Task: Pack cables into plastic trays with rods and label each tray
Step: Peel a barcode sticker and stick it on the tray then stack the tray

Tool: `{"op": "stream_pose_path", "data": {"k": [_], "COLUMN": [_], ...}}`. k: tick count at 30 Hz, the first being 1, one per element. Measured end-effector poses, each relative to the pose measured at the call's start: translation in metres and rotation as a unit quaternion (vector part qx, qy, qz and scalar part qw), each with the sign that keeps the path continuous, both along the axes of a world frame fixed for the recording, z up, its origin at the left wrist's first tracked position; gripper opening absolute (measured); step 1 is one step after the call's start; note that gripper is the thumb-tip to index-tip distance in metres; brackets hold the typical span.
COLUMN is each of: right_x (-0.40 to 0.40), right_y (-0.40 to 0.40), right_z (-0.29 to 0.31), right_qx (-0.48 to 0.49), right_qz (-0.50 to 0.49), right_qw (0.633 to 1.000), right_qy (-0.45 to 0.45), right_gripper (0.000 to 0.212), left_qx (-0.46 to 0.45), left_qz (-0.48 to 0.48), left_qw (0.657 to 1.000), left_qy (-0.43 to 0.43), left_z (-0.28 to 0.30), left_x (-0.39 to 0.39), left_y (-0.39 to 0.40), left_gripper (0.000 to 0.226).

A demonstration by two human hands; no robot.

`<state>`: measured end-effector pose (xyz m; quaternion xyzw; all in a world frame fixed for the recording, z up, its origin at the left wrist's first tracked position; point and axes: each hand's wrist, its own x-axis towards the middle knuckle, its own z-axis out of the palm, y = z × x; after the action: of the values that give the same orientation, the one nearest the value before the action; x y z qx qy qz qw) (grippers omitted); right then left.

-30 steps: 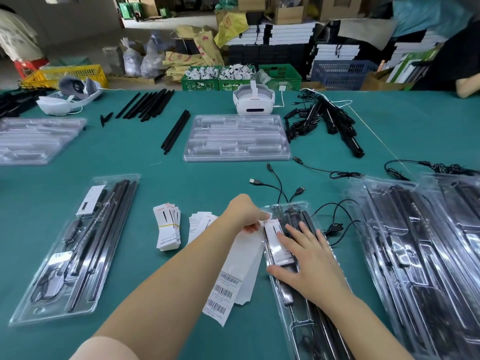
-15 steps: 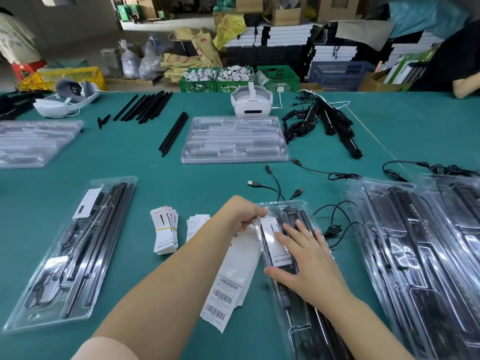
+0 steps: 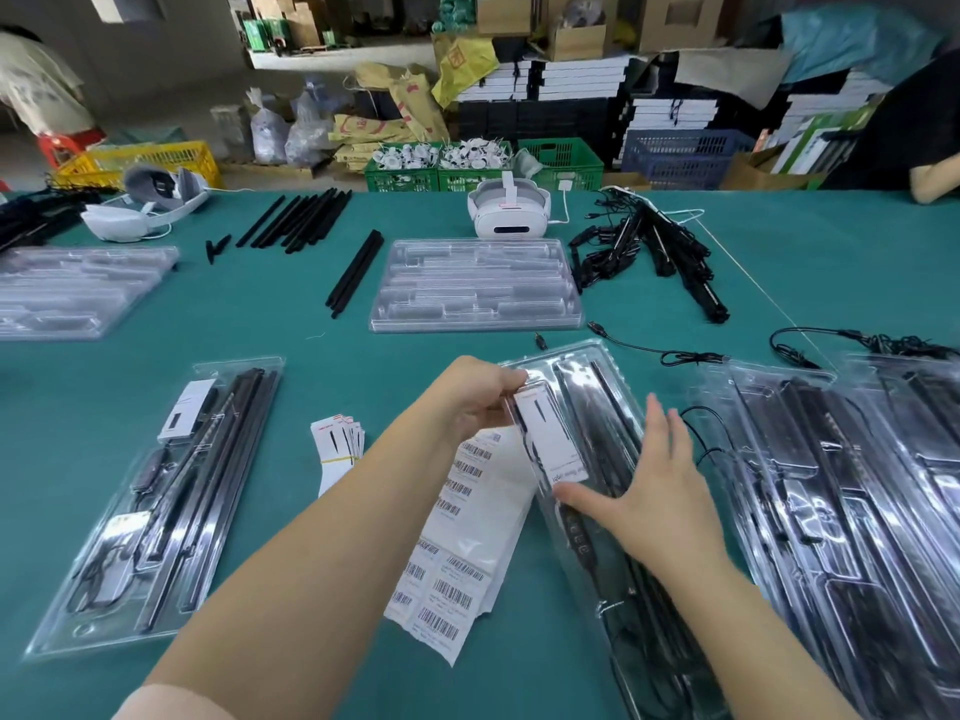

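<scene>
Since the frame of one second ago, the tray (image 3: 582,459) in the lower middle of the frame has been lifted at its far end and turned a little, and my right hand (image 3: 660,491), which lay flat on the white card, has come off it toward the right. The tray is a clear plastic one with black rods (image 3: 597,402) and a cable inside, and the white card (image 3: 548,433) lies on its left part.

I judge that the labelling step is in hand for this tray: the packing looks finished. The next move calls for taking one barcode sticker from the label sheet (image 3: 457,537), which lies on the counter (image 3: 337,345) just left of the tray, partly under my left forearm.

My left hand (image 3: 483,402) has its fingers curled around the upper left edge of the tray, near the top of the card, and grips it. My right hand has straight, spread fingers; the thumb touches the tray just below the card, and it holds nothing.

Further out, a finished tray (image 3: 156,511) lies at the lower left, a small bundle of cards (image 3: 337,439) between it and the sheet, and empty trays (image 3: 475,285) above the middle.
</scene>
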<state>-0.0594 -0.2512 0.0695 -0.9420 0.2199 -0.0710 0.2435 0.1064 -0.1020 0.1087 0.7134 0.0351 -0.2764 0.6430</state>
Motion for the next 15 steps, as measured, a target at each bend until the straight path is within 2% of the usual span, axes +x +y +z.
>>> {"op": "stream_pose_path", "data": {"k": [5, 11, 15], "right_x": [0.016, 0.022, 0.021], "right_y": [-0.015, 0.004, 0.011], "right_z": [0.023, 0.026, 0.028], "right_qx": [0.047, -0.035, -0.045], "right_qz": [0.016, 0.004, 0.005], "right_qw": [0.999, 0.999, 0.998], "right_qy": [0.02, -0.023, -0.037], "right_gripper": [0.142, 0.133, 0.132], "left_qx": [-0.035, -0.112, -0.124], "left_qz": [0.008, 0.058, 0.062], "left_qw": [0.999, 0.99, 0.987], "left_qy": [-0.001, 0.058, 0.074], "left_z": [0.01, 0.017, 0.022], "left_x": [-0.002, -0.003, -0.003], "left_y": [0.006, 0.011, 0.015], "left_gripper": [0.007, 0.021, 0.015]}}
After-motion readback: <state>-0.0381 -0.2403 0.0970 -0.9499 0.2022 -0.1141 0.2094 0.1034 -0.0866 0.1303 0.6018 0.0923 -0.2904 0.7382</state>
